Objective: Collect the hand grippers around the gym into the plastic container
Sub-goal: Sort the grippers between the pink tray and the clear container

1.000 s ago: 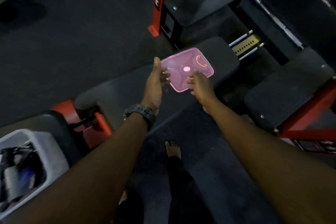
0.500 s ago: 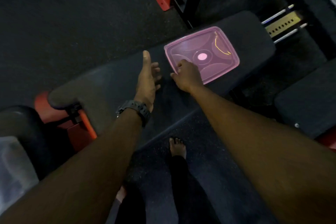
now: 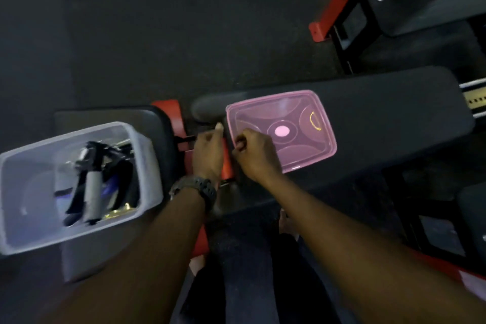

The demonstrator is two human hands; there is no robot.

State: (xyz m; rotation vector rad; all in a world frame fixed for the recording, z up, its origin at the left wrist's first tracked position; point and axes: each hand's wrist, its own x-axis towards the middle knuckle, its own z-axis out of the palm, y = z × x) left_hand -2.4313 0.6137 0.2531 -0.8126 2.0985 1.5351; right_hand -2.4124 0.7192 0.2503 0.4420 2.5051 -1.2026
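The clear plastic container (image 3: 148,166) stands on a dark seat pad at the left. Several hand grippers (image 3: 92,192) lie in it, black and grey handled. A pink translucent lid (image 3: 294,110) lies flat on the long black bench pad (image 3: 389,118). My right hand (image 3: 259,156) is at the lid's near left corner, fingers curled on its edge. My left hand (image 3: 207,155), with a dark watch (image 3: 197,188) on the wrist, hovers just left of the lid over the red bench hinge and holds nothing.
A red and black rack frame (image 3: 331,16) stands at the top right, with more black pads on the right side. The dark rubber floor (image 3: 157,34) stretches behind the bench. My bare foot (image 3: 286,221) stands below the bench.
The view has swung left, bringing the container into sight. The lid went from both hands down flat onto the bench. My left hand has let go of it.
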